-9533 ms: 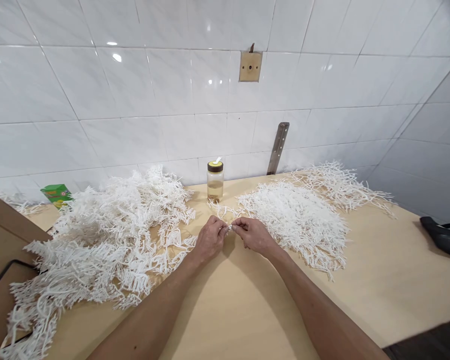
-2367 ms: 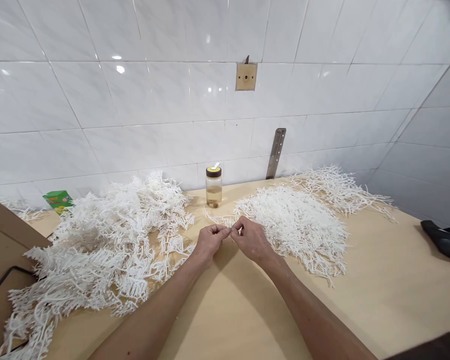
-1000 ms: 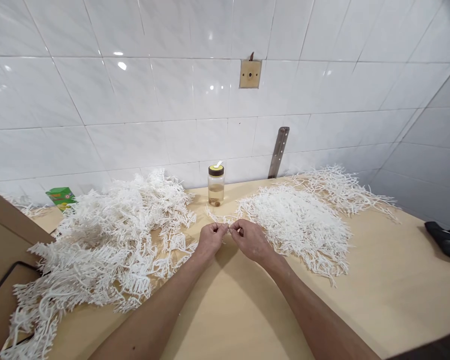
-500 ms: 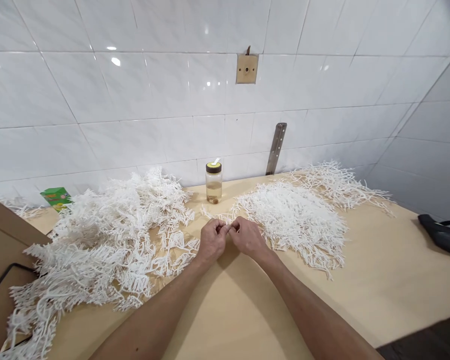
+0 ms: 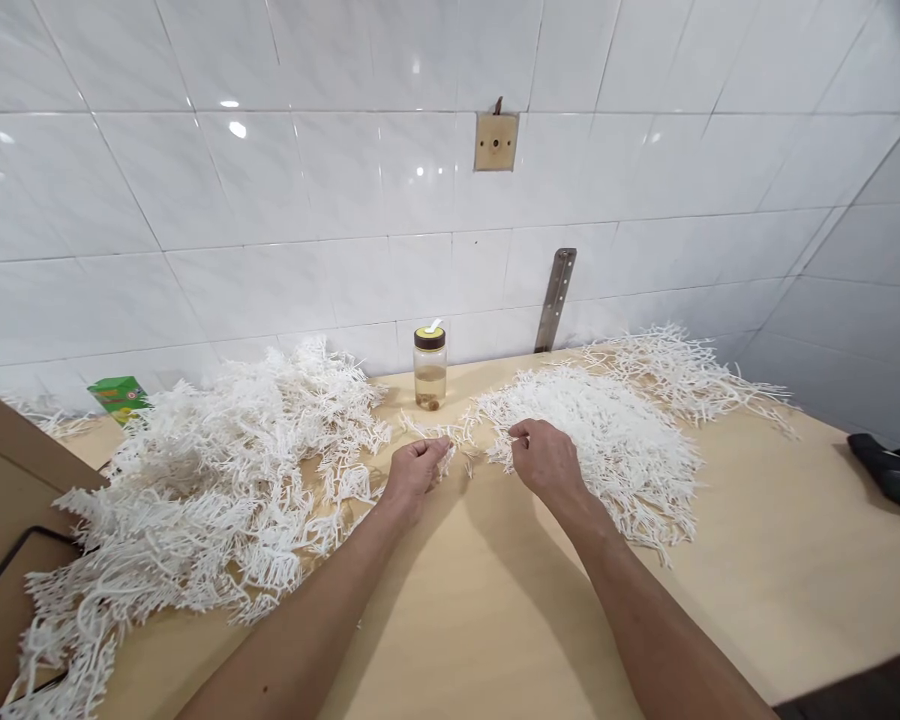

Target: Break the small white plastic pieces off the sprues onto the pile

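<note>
- A white strand (image 5: pixel 444 464) is pinched by the left hand (image 5: pixel 415 474), its thumb and forefinger brought together; the strand is held just above the table (image 5: pixel 465 630).
- The right hand (image 5: pixel 546 460) is held apart from the left, at the near left edge of the dense white pile (image 5: pixel 607 430); its thumb and forefinger are drawn close, but whether anything is gripped between them cannot be told.
- A few loose strands (image 5: pixel 461 430) are scattered between the two hands and the jar (image 5: pixel 430 385).
- The jar is stood upright near the wall (image 5: pixel 307 190), partly filled with yellowish liquid and topped by a dark-rimmed lid.
- A large tangled heap (image 5: pixel 225 490) of white strands is spread over the left side of the table.
- A sparser bunch (image 5: pixel 682 375) is laid behind the dense white pile, to the right.
- A green packet (image 5: pixel 116 394) is partly hidden by the tangled heap.
- A perforated metal strip (image 5: pixel 555 300) is stood against the wall, below a square plate (image 5: pixel 496 143).
- A black object (image 5: pixel 889 468) is seen at the right edge.
</note>
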A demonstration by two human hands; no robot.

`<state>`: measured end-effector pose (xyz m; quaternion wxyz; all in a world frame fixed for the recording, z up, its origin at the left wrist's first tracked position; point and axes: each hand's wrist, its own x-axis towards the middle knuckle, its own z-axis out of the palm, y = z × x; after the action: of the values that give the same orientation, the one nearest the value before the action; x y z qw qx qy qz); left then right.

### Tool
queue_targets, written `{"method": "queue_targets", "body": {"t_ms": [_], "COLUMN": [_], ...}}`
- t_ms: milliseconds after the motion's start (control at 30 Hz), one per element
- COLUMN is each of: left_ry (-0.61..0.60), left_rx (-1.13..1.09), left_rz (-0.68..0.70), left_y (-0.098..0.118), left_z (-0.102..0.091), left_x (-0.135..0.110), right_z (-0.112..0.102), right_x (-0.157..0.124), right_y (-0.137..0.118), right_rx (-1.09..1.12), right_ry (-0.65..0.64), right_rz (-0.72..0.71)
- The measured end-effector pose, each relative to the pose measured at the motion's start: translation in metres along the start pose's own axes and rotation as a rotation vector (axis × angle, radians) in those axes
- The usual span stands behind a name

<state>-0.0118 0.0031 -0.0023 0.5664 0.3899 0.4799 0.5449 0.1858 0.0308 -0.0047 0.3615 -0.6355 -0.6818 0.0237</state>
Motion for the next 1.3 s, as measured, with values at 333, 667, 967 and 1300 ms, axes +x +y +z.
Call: {"method": "queue_targets", "body": {"t_ms": [333,667,967,1300], "left_ry": [-0.008,0.058,0.076,0.057], "left_rx": [0.023,0.05,0.173,0.351], "left_rz": [0.005,0.038,0.147,0.28], "left_y": [-0.002,-0.005,-0.01,-0.011], "left_z": [0.0,0.001,0.004,-0.001], "left_x": [-0.001,0.001,-0.001,0.003], "right_z": [0.013,0.015,0.017,0.013], "right_x": [-0.023,-0.025,-0.024,-0.024], "right_y": [-0.051,-0.051,-0.05,-0.05], "right_rx": [0.44,0.439,0.399,0.428], "right_ry": [-0.273,-0.28,-0.295,-0.349], "right_rz": [-0.097,-0.059,-0.09,-0.011]}}
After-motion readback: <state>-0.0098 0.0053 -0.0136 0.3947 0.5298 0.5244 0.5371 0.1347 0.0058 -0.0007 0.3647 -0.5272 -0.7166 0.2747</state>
